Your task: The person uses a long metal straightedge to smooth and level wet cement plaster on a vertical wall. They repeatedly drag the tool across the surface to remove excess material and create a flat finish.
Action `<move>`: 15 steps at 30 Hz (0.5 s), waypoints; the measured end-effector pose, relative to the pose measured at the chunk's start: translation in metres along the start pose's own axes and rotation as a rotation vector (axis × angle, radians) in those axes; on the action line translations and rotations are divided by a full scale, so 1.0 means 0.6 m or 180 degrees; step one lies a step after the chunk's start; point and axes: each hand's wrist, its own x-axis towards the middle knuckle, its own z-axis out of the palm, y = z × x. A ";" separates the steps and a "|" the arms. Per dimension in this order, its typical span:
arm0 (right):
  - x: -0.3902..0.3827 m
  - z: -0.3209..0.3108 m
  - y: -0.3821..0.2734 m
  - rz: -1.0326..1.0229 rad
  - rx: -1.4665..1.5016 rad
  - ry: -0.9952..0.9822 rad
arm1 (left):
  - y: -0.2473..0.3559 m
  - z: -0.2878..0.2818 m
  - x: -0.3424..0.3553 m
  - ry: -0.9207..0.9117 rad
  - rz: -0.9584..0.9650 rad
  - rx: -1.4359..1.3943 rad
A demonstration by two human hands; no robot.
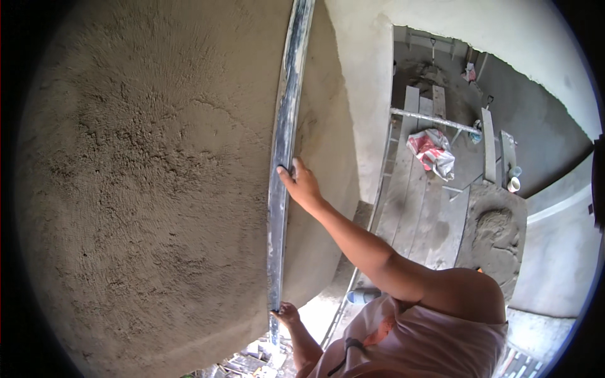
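Note:
A long metal screed bar, smeared with dark and pale mortar, stands almost upright against the wall of rough wet plaster. Partway up the bar my right hand grips its right edge, thumb on the near face and fingers curled round behind. Lower down, close to the bar's bottom end, my left hand is closed on the same edge; its fingers are partly hidden. The plaster left of the bar is coarse and ridged, while the strip to its right looks smoother.
Grey scaffold planks lie to the right, with a crumpled red and white sack near a metal tube rail. A board with wet mortar and a white cup are further right. Rubble shows far below.

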 end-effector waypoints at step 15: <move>0.241 -0.128 -0.189 -0.0293 -0.0751 0.0088 | -0.102 0.185 -0.108 -0.0840 -0.0539 -0.0238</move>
